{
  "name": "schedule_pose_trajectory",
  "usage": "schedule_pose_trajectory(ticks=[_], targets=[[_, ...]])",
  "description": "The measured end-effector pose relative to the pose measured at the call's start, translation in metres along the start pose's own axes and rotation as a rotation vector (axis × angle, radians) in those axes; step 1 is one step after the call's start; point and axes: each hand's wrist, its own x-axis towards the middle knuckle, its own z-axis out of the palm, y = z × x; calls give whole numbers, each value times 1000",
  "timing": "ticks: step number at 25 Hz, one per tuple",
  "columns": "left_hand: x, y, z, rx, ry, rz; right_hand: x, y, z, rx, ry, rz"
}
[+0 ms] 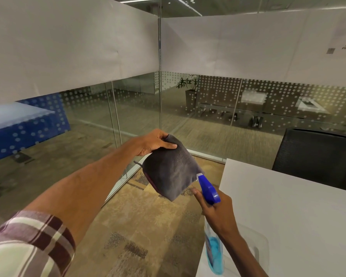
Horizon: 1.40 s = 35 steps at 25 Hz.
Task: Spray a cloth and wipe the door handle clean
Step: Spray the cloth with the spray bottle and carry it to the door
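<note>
My left hand (155, 143) pinches the top edge of a folded dark grey cloth (170, 170), which hangs in front of me over the floor. My right hand (218, 208) grips a spray bottle (215, 250) holding blue liquid. Its blue trigger head (208, 188) points up and left, and the white nozzle sits right at the cloth's lower right edge. No door handle shows in this view.
A white table (288, 206) stands to the right with a clear plastic tray (256, 248) on it and a black chair (318, 156) behind. Glass partition walls (128, 108) with frosted dots meet in the corner ahead. Patterned carpet (148, 226) lies below.
</note>
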Motion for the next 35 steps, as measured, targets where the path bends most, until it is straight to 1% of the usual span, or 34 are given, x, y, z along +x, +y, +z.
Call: schedule_pose_trajectory(ticks=[3, 7, 10, 14, 19, 23, 29, 35], targets=[[0, -6, -1, -18, 56, 2, -2, 15, -14, 62, 28, 45], [-1, -29, 4, -67, 218, 35, 0, 38, -40, 186, 61, 183], [-7, -58, 13, -17, 332, 55, 1, 61, -62, 213, 116, 220], [-25, -99, 25, -58, 437, 29, 0, 97, -84, 195, 227, 271], [-44, -141, 26, -117, 486, -72, -9, 144, -109, 150, 290, 308], [-56, -162, 24, -99, 518, -89, -19, 170, -119, 167, 325, 352], [-72, -174, 26, -124, 548, -113, -26, 195, -124, 144, 311, 369], [-86, -176, 28, -139, 550, -111, -27, 203, -126, 131, 342, 395]])
